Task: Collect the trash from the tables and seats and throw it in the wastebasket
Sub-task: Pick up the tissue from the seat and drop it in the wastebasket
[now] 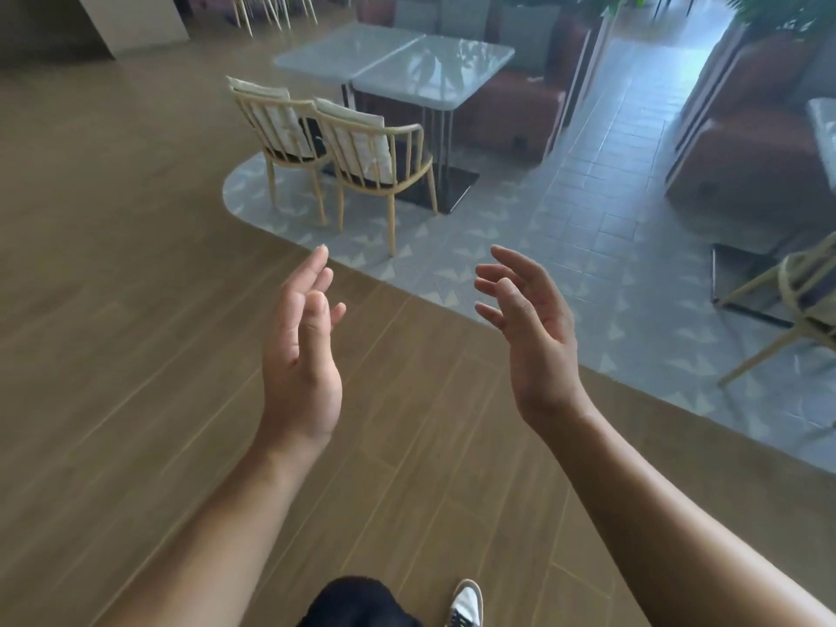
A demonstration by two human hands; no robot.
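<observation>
Head view: both hands (left (301, 355), right (531, 330)) raised, palms facing, holding nothing.

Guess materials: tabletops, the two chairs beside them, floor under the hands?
Tabletops: pale glossy slabs mirroring foliage, probably stone or glass. Chairs: cream spindle frames, painted wood or metal, unclear; white back cushions. Floor: matte wood-look planks, seams visible.

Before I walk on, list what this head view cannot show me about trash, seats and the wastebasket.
- Wastebasket: nowhere in frame.
- Near chairs' seats: backrests and cushions hide them.
- Brown bench: seat partly behind the grey tables.
- Right-hand table and chair: cut off by the frame edge.
- Far chairs: small, blurred, cropped.
- Left hand and right hand: open, empty.
</observation>
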